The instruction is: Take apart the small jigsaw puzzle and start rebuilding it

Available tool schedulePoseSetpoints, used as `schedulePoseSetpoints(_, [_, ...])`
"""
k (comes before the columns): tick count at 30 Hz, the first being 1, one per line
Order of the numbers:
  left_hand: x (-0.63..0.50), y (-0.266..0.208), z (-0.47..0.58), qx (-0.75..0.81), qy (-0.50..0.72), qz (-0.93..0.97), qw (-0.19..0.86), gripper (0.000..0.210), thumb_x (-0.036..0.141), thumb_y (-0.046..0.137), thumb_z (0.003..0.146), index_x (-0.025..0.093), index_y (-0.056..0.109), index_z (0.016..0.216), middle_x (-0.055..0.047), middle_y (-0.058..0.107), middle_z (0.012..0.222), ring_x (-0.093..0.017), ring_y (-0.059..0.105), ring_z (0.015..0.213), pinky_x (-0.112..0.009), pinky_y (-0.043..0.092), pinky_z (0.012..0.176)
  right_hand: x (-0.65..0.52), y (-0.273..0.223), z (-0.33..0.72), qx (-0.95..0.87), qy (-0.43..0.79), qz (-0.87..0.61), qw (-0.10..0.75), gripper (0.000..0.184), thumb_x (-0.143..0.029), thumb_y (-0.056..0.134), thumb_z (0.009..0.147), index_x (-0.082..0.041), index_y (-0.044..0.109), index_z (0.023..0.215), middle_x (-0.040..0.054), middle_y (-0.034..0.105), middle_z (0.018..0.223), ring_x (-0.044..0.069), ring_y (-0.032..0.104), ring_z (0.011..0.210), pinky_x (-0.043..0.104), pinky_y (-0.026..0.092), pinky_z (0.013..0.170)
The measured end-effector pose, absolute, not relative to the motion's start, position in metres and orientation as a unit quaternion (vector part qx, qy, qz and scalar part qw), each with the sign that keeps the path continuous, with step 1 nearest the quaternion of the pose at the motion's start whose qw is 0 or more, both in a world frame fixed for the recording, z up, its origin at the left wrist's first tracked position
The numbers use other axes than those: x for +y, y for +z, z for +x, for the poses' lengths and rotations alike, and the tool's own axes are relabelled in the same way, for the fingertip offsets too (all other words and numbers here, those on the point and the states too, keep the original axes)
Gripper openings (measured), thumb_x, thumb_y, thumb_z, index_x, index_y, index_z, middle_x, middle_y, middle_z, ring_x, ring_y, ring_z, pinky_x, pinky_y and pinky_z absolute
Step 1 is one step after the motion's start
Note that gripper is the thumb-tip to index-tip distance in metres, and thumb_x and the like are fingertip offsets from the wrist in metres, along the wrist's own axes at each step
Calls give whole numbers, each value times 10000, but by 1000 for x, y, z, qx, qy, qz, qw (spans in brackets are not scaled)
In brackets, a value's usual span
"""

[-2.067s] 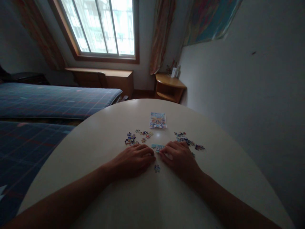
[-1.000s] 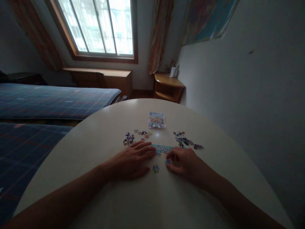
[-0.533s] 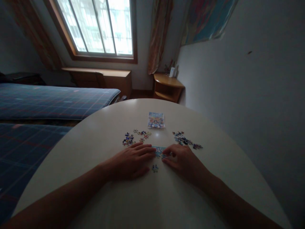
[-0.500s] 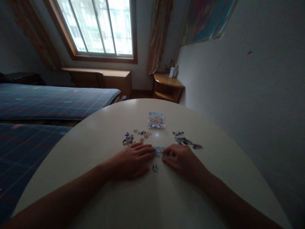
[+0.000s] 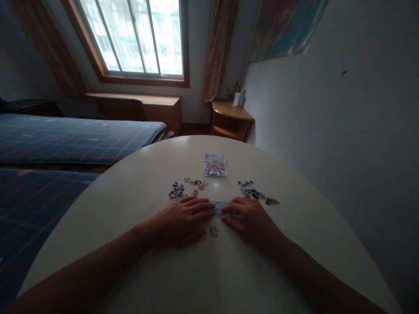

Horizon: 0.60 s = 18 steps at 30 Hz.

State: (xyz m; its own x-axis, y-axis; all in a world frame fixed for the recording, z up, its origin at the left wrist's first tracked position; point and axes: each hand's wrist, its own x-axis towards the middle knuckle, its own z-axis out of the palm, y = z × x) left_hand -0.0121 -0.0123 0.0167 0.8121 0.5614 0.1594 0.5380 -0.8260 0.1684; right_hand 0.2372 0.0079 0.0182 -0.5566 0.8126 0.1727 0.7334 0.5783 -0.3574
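A flat strip of joined light-blue jigsaw pieces with pale lettering-like shapes (image 5: 218, 208) lies on the round, glossy cream-white bench (image 5: 147, 170), between the two bare hands, with both its ends partly covered by fingers. The left hand (image 5: 185, 220) rests palm down, its grip spread long and flat, fingertips on or just at the strip's left end. The right hand (image 5: 247, 216) is curled at the right end, thumb near and forefinger far, close together; whether that grip pinches a piece or only presses on the strip, I cannot tell. The strip looks to be thin card, so it should be very light and fairly stiff within each piece, but weak at the joints: lifted by one end it would probably sag and come apart, and on this smooth top it may slide easily. It is best held flat, pressed from above or squared up by the left and right edges. The small pale-blue and white loose piece (image 5: 214, 231), lying apart on the near side, is best pinched by its rim, sparing its knobs. The dark multicoloured heap of pieces at left (image 5: 177, 190) and the dark blue-grey heap at right (image 5: 251, 192) call for the same fingertip touch.
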Motion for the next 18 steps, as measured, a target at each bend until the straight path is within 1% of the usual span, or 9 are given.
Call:
schedulePoseSetpoints(5, [-13, 16, -12, 295, 95, 949, 59, 493, 349, 481, 964, 196, 424, 1429, -87, 457, 1503, -268, 412, 1388, -466, 347, 1154, 10, 14, 240, -877, 117, -437, 162, 113, -302, 714, 856, -273, 752, 958, 33, 725, 981, 221, 669, 943, 407, 429, 862])
schedulePoseSetpoints(10, [-13, 15, -11, 300, 98, 947, 61, 490, 334, 494, 958, 191, 430, 1423, -88, 462, 1499, -269, 430, 1373, -458, 349, 1153, 11, 13, 242, -882, 106, -432, 158, 107, -312, 694, 874, -310, 762, 956, 19, 723, 982, 208, 672, 928, 403, 429, 864])
schedulePoseSetpoints(15, [-13, 15, -11, 300, 101, 947, 60, 518, 322, 511, 950, 211, 405, 1444, -83, 422, 1528, -285, 409, 1388, -476, 357, 1145, 8, 21, 243, -894, 96, -413, 144, 159, -307, 682, 874, -302, 751, 1017, 34, 719, 1003, 221, 671, 944, 407, 448, 874])
schedulePoseSetpoints(18, [-13, 15, -12, 297, 105, 947, 64, 520, 322, 512, 952, 221, 396, 1449, -83, 440, 1516, -284, 418, 1383, -482, 358, 1143, 13, 30, 250, -887, 101, -424, 153, 184, -282, 657, 881, -275, 740, 1045, 49, 722, 1011, 225, 674, 926, 396, 480, 852])
